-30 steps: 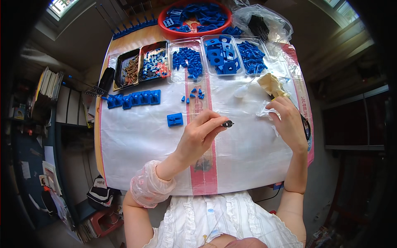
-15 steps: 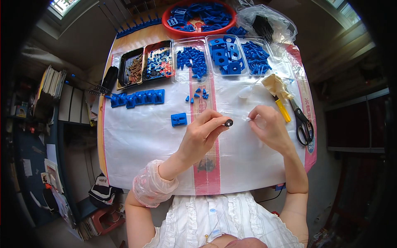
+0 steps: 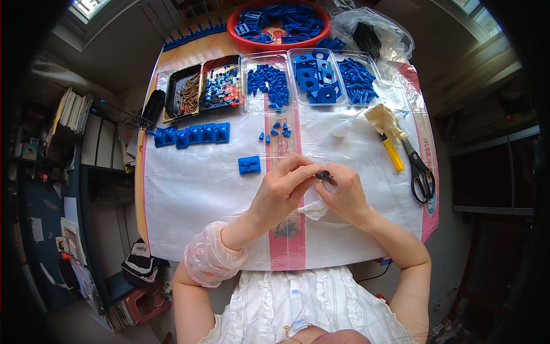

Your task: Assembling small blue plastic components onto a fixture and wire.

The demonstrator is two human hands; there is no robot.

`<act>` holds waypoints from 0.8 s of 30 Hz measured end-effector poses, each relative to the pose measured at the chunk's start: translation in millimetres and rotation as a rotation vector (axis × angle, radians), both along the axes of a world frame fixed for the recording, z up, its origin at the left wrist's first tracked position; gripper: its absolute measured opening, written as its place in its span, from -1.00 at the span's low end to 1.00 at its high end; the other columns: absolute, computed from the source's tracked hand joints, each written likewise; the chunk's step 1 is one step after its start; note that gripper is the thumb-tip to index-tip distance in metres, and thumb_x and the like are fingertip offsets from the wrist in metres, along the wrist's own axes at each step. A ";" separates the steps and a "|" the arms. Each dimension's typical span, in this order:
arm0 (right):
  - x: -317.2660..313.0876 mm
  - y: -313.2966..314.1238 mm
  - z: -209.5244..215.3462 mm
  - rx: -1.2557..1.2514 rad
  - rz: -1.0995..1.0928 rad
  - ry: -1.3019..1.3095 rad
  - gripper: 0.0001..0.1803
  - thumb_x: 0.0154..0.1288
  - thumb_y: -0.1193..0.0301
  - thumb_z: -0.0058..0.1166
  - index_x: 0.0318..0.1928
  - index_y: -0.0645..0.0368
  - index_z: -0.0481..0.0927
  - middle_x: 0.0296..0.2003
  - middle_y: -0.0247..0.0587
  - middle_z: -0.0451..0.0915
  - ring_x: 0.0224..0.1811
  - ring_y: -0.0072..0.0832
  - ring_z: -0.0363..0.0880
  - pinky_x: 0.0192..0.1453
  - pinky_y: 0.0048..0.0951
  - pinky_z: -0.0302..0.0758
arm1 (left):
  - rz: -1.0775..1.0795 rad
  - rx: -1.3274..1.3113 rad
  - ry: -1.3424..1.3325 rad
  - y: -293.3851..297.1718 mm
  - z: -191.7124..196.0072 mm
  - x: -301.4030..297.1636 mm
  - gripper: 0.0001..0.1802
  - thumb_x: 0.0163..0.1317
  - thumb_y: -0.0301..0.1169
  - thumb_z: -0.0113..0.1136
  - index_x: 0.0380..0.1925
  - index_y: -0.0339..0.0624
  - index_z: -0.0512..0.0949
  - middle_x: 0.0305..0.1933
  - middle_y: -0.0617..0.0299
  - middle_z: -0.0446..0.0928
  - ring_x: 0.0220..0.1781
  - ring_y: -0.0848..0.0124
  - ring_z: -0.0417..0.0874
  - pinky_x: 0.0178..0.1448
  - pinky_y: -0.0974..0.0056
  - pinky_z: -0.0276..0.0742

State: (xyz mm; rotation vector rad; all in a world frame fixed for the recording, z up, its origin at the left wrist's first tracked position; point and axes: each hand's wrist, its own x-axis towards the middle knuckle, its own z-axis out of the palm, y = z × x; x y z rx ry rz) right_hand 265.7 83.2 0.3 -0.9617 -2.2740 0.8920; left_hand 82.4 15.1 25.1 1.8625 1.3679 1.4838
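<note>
My left hand [image 3: 281,186] is closed on a small black cylindrical piece [image 3: 323,174], its end showing past the fingertips. Against that same end, my right hand [image 3: 346,192] has its thumb and index finger pinched together. A crumpled white scrap, like tissue or thin film [image 3: 313,210], shows under the right hand; whether the curled fingers hold it is hidden. Left of the hands lies a single blue plastic block [image 3: 249,165]. Several small blue cone-shaped pieces [image 3: 276,131] are scattered beyond the hands.
Along the back stand trays of screws [image 3: 188,96], small nuts [image 3: 222,86], blue cones [image 3: 268,86], square blue plates [image 3: 318,77] and blue parts [image 3: 358,80]. Behind is a red basin [image 3: 234,35]. Joined blue blocks [image 3: 192,136] sit left; a yellow-handled tool [image 3: 393,155] and black scissors [image 3: 423,178] right.
My right hand has moved left and toward me, and its fingertips now meet the black piece in my left hand. The white scrap has come into view beneath it.
</note>
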 end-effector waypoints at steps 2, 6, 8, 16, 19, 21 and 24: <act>-0.2 0.4 -4.1 0.006 0.007 0.031 -0.90 0.17 0.53 0.30 -0.29 0.23 0.67 -0.38 -0.10 0.65 -0.31 -0.11 0.63 -0.18 -0.15 0.52 | -0.002 0.004 -0.001 0.1 -1.0 0.0 -0.72 0.23 -0.67 0.39 -0.05 -0.27 0.74 -0.17 0.13 0.65 -0.24 0.31 0.70 -0.23 0.29 0.59; 1.0 0.6 -5.3 0.005 0.014 0.019 -0.89 0.15 0.52 0.32 -0.31 0.22 0.65 -0.40 -0.12 0.64 -0.34 -0.11 0.60 -0.20 -0.15 0.51 | -0.008 0.010 0.001 -0.9 -0.5 1.5 -0.70 0.22 -0.68 0.38 -0.03 -0.27 0.73 -0.16 0.13 0.65 -0.23 0.30 0.71 -0.21 0.28 0.61; 2.1 -0.9 -6.0 0.025 0.029 0.025 -0.89 0.14 0.52 0.32 -0.32 0.21 0.65 -0.40 -0.14 0.63 -0.35 -0.13 0.60 -0.20 -0.16 0.51 | -0.020 0.007 0.004 -1.1 -0.3 1.1 -0.69 0.23 -0.68 0.38 -0.01 -0.27 0.72 -0.15 0.11 0.63 -0.21 0.27 0.71 -0.18 0.25 0.63; 0.1 -4.1 -6.9 0.110 0.086 0.126 -0.88 0.11 0.56 0.35 -0.36 0.15 0.64 -0.46 -0.25 0.60 -0.40 -0.24 0.59 -0.18 -0.25 0.47 | -0.036 -0.010 -0.003 -0.5 -1.4 -2.4 -0.69 0.25 -0.65 0.37 0.01 -0.29 0.69 -0.14 0.08 0.62 -0.17 0.21 0.72 -0.13 0.21 0.67; 2.1 -1.5 -2.9 0.211 0.088 0.157 -0.86 0.09 0.56 0.37 -0.38 0.13 0.63 -0.49 -0.31 0.58 -0.43 -0.29 0.58 -0.18 -0.29 0.45 | 0.005 0.007 -0.019 0.9 -2.4 -1.8 -0.72 0.23 -0.67 0.39 -0.05 -0.25 0.74 -0.16 0.13 0.65 -0.25 0.31 0.71 -0.22 0.28 0.61; 1.9 1.0 -0.4 0.311 0.114 0.157 -0.84 0.08 0.56 0.38 -0.39 0.12 0.63 -0.49 -0.35 0.56 -0.43 -0.32 0.58 -0.18 -0.30 0.43 | -0.014 -0.019 -0.013 0.1 -0.9 -4.1 -0.71 0.24 -0.65 0.38 -0.02 -0.29 0.71 -0.15 0.10 0.63 -0.20 0.25 0.71 -0.16 0.24 0.65; -1.2 1.3 -5.0 0.358 0.105 0.136 -0.83 0.06 0.54 0.41 -0.39 0.10 0.63 -0.50 -0.37 0.55 -0.44 -0.35 0.57 -0.21 -0.30 0.41 | -0.027 -0.019 -0.006 -0.2 -1.6 -5.2 -0.70 0.25 -0.64 0.37 0.00 -0.30 0.69 -0.14 0.09 0.62 -0.17 0.21 0.71 -0.13 0.22 0.66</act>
